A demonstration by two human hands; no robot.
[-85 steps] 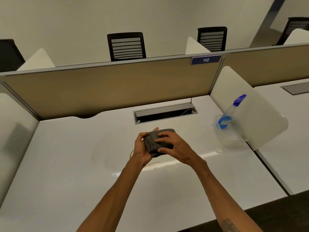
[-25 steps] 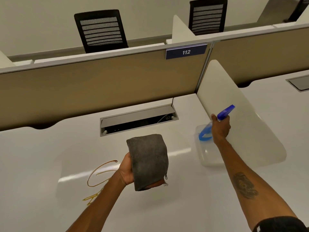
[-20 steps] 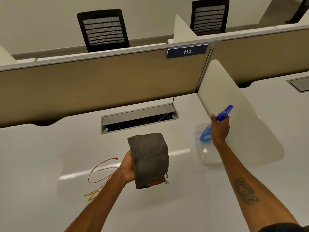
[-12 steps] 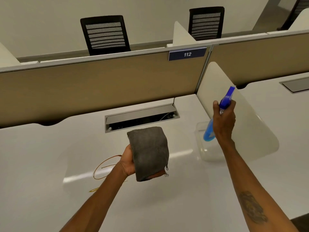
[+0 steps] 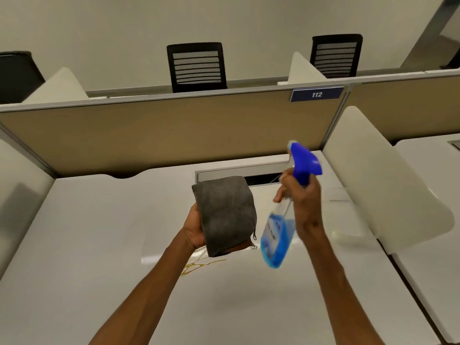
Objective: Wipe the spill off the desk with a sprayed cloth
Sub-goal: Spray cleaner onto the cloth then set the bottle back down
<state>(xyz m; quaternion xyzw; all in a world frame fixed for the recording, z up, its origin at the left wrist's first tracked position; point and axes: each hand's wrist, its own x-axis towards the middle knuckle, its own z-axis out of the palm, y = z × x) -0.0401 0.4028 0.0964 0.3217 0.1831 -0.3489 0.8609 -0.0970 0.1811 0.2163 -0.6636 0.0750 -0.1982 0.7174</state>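
Desk [image 5: 74,257], white and glossy, is stretching across the near part of the scene, with a tan partition [image 5: 174,130] standing along its far edge. Left of centre, the left hand [image 5: 196,230] is gripping a folded grey cloth [image 5: 227,215] from its left side, holding it upright above the desk with its broad face turned toward the right. Just below the cloth, a thin yellowish spill [image 5: 199,266] is lying in squiggles on the desk, partly hidden by the left forearm and the cloth. Right of the cloth, the right hand [image 5: 302,202] is wrapping around the neck of a spray bottle [image 5: 280,235], lifted clear of the desk and tilted so that its blue trigger head is pointing far and left, beside the cloth, while its base with blue liquid is hanging nearer. One finger is sticking out toward the cloth; whether any finger is pressing the trigger cannot be told. Beyond the hands, a cable slot [image 5: 239,170] is sitting in the desk, and a white side divider [image 5: 385,190] is standing at the right
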